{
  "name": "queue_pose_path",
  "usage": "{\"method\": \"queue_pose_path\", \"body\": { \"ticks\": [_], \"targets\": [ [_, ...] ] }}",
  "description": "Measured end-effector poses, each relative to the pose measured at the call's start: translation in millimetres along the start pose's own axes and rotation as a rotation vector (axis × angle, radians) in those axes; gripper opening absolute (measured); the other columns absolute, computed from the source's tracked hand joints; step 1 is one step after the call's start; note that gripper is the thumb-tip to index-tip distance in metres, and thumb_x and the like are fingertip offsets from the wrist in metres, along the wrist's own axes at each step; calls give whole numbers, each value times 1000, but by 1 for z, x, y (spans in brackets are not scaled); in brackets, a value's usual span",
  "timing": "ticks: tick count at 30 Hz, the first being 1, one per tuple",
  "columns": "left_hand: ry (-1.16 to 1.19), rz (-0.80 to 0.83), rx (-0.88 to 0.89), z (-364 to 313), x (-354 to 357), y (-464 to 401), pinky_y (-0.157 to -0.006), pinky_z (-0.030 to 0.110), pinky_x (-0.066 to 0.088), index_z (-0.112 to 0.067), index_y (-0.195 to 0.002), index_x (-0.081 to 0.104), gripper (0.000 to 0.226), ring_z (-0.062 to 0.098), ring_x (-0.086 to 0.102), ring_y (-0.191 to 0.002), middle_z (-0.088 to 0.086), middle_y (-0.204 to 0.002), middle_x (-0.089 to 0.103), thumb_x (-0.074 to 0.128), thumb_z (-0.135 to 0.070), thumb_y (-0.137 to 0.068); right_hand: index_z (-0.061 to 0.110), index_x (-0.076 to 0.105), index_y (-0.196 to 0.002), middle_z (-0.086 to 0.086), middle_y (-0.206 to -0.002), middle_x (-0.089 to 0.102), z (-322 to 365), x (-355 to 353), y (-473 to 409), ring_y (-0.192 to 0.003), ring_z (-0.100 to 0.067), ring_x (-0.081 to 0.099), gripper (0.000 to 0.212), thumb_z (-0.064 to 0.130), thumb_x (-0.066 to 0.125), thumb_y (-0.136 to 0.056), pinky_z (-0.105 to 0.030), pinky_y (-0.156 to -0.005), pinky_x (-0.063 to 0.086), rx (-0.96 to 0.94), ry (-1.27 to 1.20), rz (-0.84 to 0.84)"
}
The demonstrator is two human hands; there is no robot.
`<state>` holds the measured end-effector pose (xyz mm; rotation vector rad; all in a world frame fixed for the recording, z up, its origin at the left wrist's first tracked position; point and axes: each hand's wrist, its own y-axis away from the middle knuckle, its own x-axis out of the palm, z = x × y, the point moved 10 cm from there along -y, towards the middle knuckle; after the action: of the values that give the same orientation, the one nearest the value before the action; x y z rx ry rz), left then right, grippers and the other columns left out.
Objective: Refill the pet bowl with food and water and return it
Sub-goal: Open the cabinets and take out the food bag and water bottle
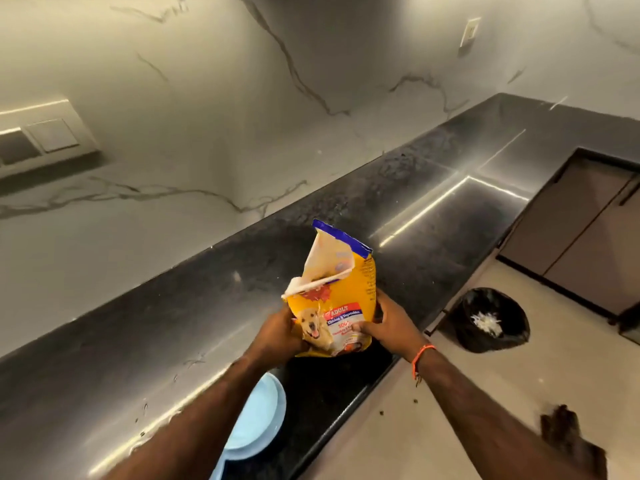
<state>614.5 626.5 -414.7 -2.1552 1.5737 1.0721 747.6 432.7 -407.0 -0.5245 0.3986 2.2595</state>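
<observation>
Head camera view: a person stands at a dark, polished stone kitchen counter [145, 344], holding a yellow plastic bag of dog food [341, 306] upright above its front edge. The left hand [277, 332] grips the bag's lower left side, fingers curled round the edge beside the printed picture of a dog. The right hand [389, 323] grips the lower right side, thumb pressed across the front label and fingers wrapped behind. The bag's blue-trimmed top is torn open, and a pale flap of its inner lining folds forward and to the left. An orange thread band [420, 355] circles the right wrist.

A light blue plastic pet bowl [258, 422] sits on the counter near its front edge, below the bag and partly hidden by the left forearm; only one shallow, rounded compartment shows, and what it contains cannot be made out.

Behind the counter rises a white marble-look wall [207, 98] with grey veins, carrying a beige switch plate [41, 136] at left and a small socket [469, 31] at upper right. On the pale floor to the right stands a round bin lined with a black bag [491, 320], white scraps inside. Brown cabinet doors [588, 220] stand beyond it. A few dark crumbs [414, 400] lie on the floor near the counter's edge.
</observation>
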Motion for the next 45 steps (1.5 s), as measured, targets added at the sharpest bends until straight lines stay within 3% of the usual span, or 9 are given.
{"method": "queue_pose_path", "body": {
  "ticks": [7, 11, 15, 21, 29, 35, 38, 42, 45],
  "targets": [
    [51, 84, 40, -10, 3, -1, -104, 32, 52, -36, -127, 57, 64, 6, 65, -112, -18, -124, 66, 91, -29, -73, 24, 56, -130, 6, -115, 70, -7, 7, -4, -101, -3, 68, 60, 22, 87, -79, -29, -93, 58, 48, -43, 9],
    [146, 143, 47, -14, -4, 6, -99, 8, 45, -42, -149, 21, 103, -20, 53, -110, -34, -132, 46, 91, -28, -76, 24, 49, -138, 7, -121, 68, 3, 5, -1, -107, -10, 68, 73, 30, 89, -77, -40, -98, 57, 46, -99, 11],
    [145, 85, 26, -18, -36, 19, -123, 33, 20, -39, -161, -10, 145, 12, 19, -156, -11, -171, 11, 92, -60, -60, 31, 41, -145, 7, -132, 61, 36, -15, 4, -115, -8, 63, 81, 32, 87, -79, -28, -92, 57, -35, -192, -122],
    [6, -139, 187, -69, -117, 56, -126, 34, 20, -45, -161, -4, 141, 8, 10, -157, -15, -172, 5, 87, -74, -57, 30, 35, -152, 1, -154, 42, 131, -51, 8, -136, -12, 42, 86, 40, 83, -82, -42, -109, 46, -261, -38, -359],
    [-267, -512, 326, -153, -270, 133, -127, 41, 21, -43, -162, -7, 137, 12, 8, -158, -13, -172, 0, 67, -92, -58, 26, 37, -150, 1, -151, 44, 322, -58, 19, -136, -16, 45, 89, 58, 77, -77, -46, -109, 46, -752, 33, -314],
    [-358, -935, 497, -222, -379, 235, -105, 36, 53, -28, -157, 36, 96, 7, 46, -140, -11, -160, 41, 82, -56, -78, 26, 43, -147, 2, -150, 48, 469, -57, 48, -134, -18, 48, 71, 56, 68, -88, -48, -106, 48, -1098, 95, -313],
    [-468, -1097, 560, -245, -426, 285, -97, 36, 56, -26, -144, 52, 70, 12, 52, -136, -10, -157, 45, 83, -42, -83, 21, 52, -141, -1, -146, 52, 536, -48, 75, -133, -21, 49, 59, 43, 69, -89, -41, -108, 45, -1298, 122, -364],
    [-537, -1244, 434, -243, -491, 330, -106, 43, 51, -28, -147, 46, 70, 12, 47, -139, -7, -156, 46, 78, -45, -86, 25, 62, -131, 2, -153, 42, 612, -13, 92, -128, -18, 48, 45, 42, 70, -90, -38, -97, 48, -1437, 200, -327],
    [-648, -1296, 186, -221, -538, 350, -123, 43, 32, -30, -156, 34, 84, 16, 30, -152, -4, -167, 30, 69, -63, -87, 32, 56, -137, 6, -161, 29, 660, 22, 92, -131, -19, 49, 52, 47, 71, -89, -41, -95, 54, -1446, 275, -272]
  ]
}}
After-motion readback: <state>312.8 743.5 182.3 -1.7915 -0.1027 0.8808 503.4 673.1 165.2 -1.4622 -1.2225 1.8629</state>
